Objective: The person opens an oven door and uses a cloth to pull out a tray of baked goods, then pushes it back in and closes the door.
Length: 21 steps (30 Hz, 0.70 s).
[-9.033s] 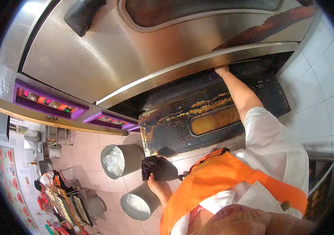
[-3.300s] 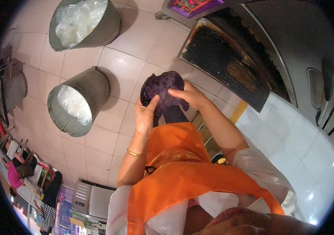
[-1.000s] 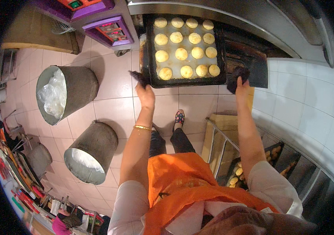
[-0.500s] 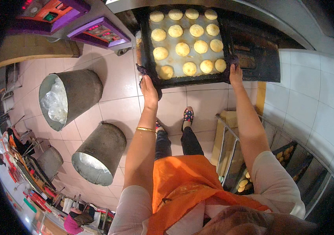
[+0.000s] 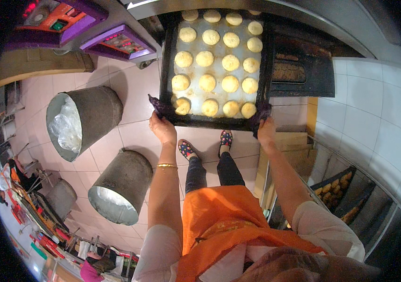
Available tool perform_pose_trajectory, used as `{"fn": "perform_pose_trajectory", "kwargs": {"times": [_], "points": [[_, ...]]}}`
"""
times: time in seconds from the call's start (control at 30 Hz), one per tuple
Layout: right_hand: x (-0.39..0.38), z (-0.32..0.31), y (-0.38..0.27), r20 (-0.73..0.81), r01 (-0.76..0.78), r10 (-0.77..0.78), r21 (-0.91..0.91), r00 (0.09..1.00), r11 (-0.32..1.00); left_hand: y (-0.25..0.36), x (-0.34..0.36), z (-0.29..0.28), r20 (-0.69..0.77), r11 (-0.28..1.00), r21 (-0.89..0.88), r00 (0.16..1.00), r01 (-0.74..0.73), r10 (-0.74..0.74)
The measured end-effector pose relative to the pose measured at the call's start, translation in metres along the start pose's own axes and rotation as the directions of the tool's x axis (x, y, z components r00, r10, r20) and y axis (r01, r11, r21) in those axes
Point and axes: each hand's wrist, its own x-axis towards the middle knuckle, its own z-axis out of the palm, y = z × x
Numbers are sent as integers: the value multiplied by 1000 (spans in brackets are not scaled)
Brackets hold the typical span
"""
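A black baking tray [image 5: 210, 123] lined with a pale sheet [image 5: 217, 70] reaches toward me from the oven at the top of the view. Rows of round golden buns [image 5: 207, 82] lie on it, spaced apart. My left hand [image 5: 164, 129] is closed at the tray's near left corner, with a dark purple cloth [image 5: 161, 107] between hand and metal. At the near right corner, my right hand [image 5: 266, 132] grips the tray through another dark cloth [image 5: 261, 113]. The tray's far end passes under the oven's edge.
Right of the tray is the dark oven opening [image 5: 299, 70]. A metal rack [image 5: 339, 157] with trays of baked goods [image 5: 334, 190] stands at my right. Two metal bins [image 5: 85, 117] with plastic bags lie left. Purple-framed control panels [image 5: 118, 42] are upper left.
Both hands have drawn the tray toward me and a little left, so more rows of buns show. My feet show more fully beneath it.
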Motion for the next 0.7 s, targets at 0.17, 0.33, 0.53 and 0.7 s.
{"fn": "perform_pose_trajectory", "kwargs": {"times": [0.17, 0.33, 0.53, 0.7], "points": [[-57, -21, -33, 263, -128, 102, 84, 959, 988, -36, -18, -23, -60, 914, -339, 964, 224, -259], [-85, -23, -63, 266, -39, 59, -81, 962, 996, -41, -33, -34, -37, 697, -624, 878, 354, -478], [-134, 38, -83, 197, -105, 61, 222, 978, 969, -24, -81, -18, 100, 618, -684, 889, 388, -447], [-158, 51, -110, 259, -75, -35, 404, 965, 912, -15, -94, -13, 45, 787, -494, 915, 370, -402]]}}
